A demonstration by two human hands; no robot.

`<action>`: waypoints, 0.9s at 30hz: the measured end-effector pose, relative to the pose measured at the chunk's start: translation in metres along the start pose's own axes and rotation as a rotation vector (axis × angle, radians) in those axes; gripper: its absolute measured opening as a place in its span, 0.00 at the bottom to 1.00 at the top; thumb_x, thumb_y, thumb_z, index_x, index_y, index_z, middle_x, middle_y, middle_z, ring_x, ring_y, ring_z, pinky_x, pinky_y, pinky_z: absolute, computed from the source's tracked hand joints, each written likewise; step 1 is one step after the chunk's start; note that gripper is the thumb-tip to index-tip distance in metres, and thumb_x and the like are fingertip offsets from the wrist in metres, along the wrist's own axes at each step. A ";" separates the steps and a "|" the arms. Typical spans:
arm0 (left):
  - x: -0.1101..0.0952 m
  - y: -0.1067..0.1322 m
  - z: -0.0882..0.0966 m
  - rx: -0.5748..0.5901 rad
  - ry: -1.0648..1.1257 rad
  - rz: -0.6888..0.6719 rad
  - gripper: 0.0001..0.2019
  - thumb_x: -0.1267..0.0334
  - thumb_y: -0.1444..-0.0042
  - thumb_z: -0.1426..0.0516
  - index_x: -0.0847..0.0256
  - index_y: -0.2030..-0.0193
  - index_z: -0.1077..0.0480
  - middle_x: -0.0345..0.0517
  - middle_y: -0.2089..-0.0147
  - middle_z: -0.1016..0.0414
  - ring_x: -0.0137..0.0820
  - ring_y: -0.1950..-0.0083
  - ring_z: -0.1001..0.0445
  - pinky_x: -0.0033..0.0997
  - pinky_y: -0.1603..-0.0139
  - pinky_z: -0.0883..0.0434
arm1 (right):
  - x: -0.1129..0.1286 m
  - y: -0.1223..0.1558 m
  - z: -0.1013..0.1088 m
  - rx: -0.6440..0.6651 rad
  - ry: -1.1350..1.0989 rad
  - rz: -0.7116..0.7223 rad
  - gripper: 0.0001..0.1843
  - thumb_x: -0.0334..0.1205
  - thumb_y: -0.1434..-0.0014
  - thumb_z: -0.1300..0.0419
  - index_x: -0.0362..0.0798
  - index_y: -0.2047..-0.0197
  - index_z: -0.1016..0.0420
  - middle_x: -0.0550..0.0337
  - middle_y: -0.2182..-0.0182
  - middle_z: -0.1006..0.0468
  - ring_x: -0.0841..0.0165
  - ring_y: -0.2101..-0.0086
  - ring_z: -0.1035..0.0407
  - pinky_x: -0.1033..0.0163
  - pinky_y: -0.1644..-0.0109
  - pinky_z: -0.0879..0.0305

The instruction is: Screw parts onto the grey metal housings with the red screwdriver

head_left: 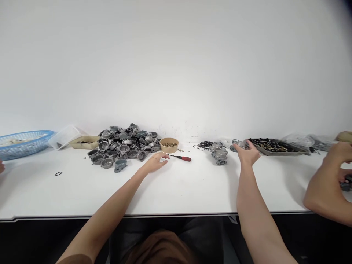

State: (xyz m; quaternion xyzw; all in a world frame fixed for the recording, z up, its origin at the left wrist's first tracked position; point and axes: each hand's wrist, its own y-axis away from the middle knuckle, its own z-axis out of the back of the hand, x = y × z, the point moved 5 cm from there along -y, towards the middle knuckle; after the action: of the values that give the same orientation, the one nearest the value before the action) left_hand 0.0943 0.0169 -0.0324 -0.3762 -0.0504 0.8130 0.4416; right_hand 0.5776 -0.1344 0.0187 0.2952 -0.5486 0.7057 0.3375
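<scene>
My left hand hovers low over the table with its fingers stretched out and nothing visible in them. Just beyond its fingertips lies a screwdriver with a red handle. To its left is a heap of grey metal carburetor bowls. With thumb and fingers apart around it, my right hand grips a grey metal carburetor, partly hidden by the hand. Left of that hand, more assembled carburetors sit close together on the table.
A round tub of small brass screws stands mid-table, with black rubber rings to its right. A tray of dark parts is at right. Further left are a beige tray and blue basket. A co-worker's arm reaches in at right.
</scene>
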 end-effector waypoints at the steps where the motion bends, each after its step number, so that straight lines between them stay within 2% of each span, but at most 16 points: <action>1: 0.002 0.001 -0.002 0.021 -0.004 0.004 0.13 0.56 0.40 0.45 0.53 0.52 0.24 0.47 0.48 0.24 0.44 0.46 0.27 0.46 0.41 0.30 | -0.004 0.000 -0.003 0.010 0.015 -0.021 0.37 0.51 0.57 0.27 0.46 0.43 0.22 0.48 0.59 0.20 0.53 0.56 0.28 0.45 0.40 0.40; 4: 0.007 0.002 -0.006 0.074 -0.026 0.030 0.14 0.56 0.41 0.44 0.52 0.51 0.25 0.47 0.49 0.25 0.44 0.46 0.27 0.46 0.40 0.30 | -0.017 0.000 -0.011 0.024 0.038 -0.099 0.38 0.49 0.63 0.24 0.48 0.46 0.20 0.50 0.60 0.20 0.55 0.58 0.28 0.48 0.40 0.38; 8: 0.011 0.004 -0.010 0.112 -0.043 0.056 0.14 0.55 0.41 0.45 0.52 0.50 0.25 0.48 0.48 0.26 0.44 0.45 0.28 0.46 0.40 0.31 | -0.028 0.000 -0.020 0.071 0.033 -0.140 0.41 0.48 0.65 0.23 0.46 0.46 0.20 0.46 0.57 0.20 0.52 0.55 0.28 0.47 0.41 0.37; 16: 0.009 0.005 -0.010 0.140 -0.051 0.078 0.15 0.54 0.41 0.44 0.52 0.49 0.25 0.48 0.49 0.26 0.45 0.45 0.28 0.46 0.39 0.32 | -0.033 0.005 -0.032 0.164 0.080 -0.152 0.38 0.49 0.65 0.24 0.46 0.48 0.17 0.44 0.57 0.19 0.49 0.55 0.28 0.45 0.43 0.35; 22: 0.005 0.007 -0.009 0.181 -0.095 0.113 0.16 0.56 0.40 0.44 0.51 0.47 0.27 0.47 0.47 0.26 0.43 0.43 0.29 0.45 0.38 0.33 | -0.037 0.005 -0.041 0.192 0.049 -0.095 0.38 0.51 0.64 0.25 0.45 0.48 0.17 0.43 0.55 0.19 0.48 0.54 0.28 0.44 0.43 0.34; 27: 0.005 0.007 -0.009 0.190 -0.107 0.128 0.15 0.56 0.40 0.44 0.50 0.46 0.27 0.45 0.47 0.26 0.42 0.42 0.30 0.44 0.38 0.34 | -0.043 0.000 -0.045 0.190 -0.004 -0.105 0.34 0.53 0.65 0.25 0.44 0.54 0.16 0.45 0.59 0.18 0.48 0.56 0.27 0.44 0.43 0.34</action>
State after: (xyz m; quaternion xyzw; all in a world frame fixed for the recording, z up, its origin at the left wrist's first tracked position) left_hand 0.0935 0.0137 -0.0444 -0.2912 0.0273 0.8595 0.4191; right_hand 0.6007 -0.0969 -0.0253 0.3556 -0.4638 0.7353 0.3432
